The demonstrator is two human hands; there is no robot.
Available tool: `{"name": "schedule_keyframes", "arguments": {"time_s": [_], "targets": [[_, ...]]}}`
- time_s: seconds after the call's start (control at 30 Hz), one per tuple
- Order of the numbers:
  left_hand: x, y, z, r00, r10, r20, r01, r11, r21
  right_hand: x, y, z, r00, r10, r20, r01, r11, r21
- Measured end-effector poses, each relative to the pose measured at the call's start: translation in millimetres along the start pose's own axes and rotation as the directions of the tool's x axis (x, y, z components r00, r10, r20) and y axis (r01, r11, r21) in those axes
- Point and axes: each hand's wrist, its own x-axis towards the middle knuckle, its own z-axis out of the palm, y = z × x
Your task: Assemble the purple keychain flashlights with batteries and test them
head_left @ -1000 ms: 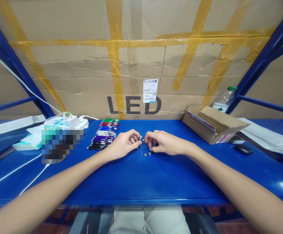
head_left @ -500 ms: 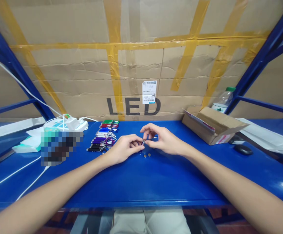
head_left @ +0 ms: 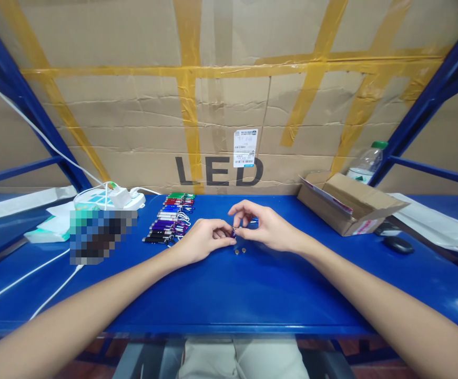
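1. Meeting at the middle of the blue worktop (head_left: pixel 181 305), the two hands are bent in over a small part (head_left: pixel 234 230), mostly hidden at the fingertips.
2. Left hand (head_left: pixel 209 237): thumb and fingers drawn together, pinching that part; its exact shape is too small to tell.
3. Right hand (head_left: pixel 254 223): fingers curled, thumb tip beside the same part; whether it grips the part too, I cannot tell.
4. Two small round discs (head_left: pixel 236 252) lie side by side on the worktop, just nearer the person than the fingertips.
5. Left of the left hand, slender tubes (head_left: pixel 163 225) with clips lie in a row: green at the far end, then red, blue, silver, purple and black.
6. Farther left are a white power strip (head_left: pixel 137 201) and a blurred-out object (head_left: pixel 102 239).
7. To the right sit an open cardboard box (head_left: pixel 327 210), a green-capped bottle (head_left: pixel 366 163) behind it and a black mouse (head_left: pixel 398 244).
8. Behind everything stands a taped cardboard panel (head_left: pixel 142 116) printed "LED".
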Motion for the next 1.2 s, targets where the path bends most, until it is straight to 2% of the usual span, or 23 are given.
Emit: {"name": "schedule_keyframes", "arguments": {"time_s": [0.37,0.63,0.93,1.03,1.2], "targets": [[-0.5,0.9,0.5,1.0,0.002,0.014,-0.002,1.0,-0.003,0.2,1.2,1.9,0.999,0.033,-0.008,-0.032,0.999,0.039],[-1.3,0.1,3.0,1.0,-0.014,-0.023,0.014,1.0,-0.009,0.5,0.6,3.4,0.999,0.045,-0.013,-0.044,0.999,0.031],[-0.8,0.9,2.2,1.0,-0.013,-0.013,0.013,1.0,0.001,-0.2,-2.1,3.9,0.999,0.046,-0.026,-0.046,0.999,0.012],[-0.6,0.1,0.5,0.999,0.028,-0.036,-0.027,0.999,0.031,-0.2,-2.3,1.5,0.999,0.041,-0.014,-0.041,0.999,-0.001],[-0.5,-1.5,-2.3,0.979,0.179,-0.095,-0.164,0.976,0.146,-0.1,-4.0,-3.6,0.999,0.025,-0.035,-0.026,0.999,-0.032]]}}
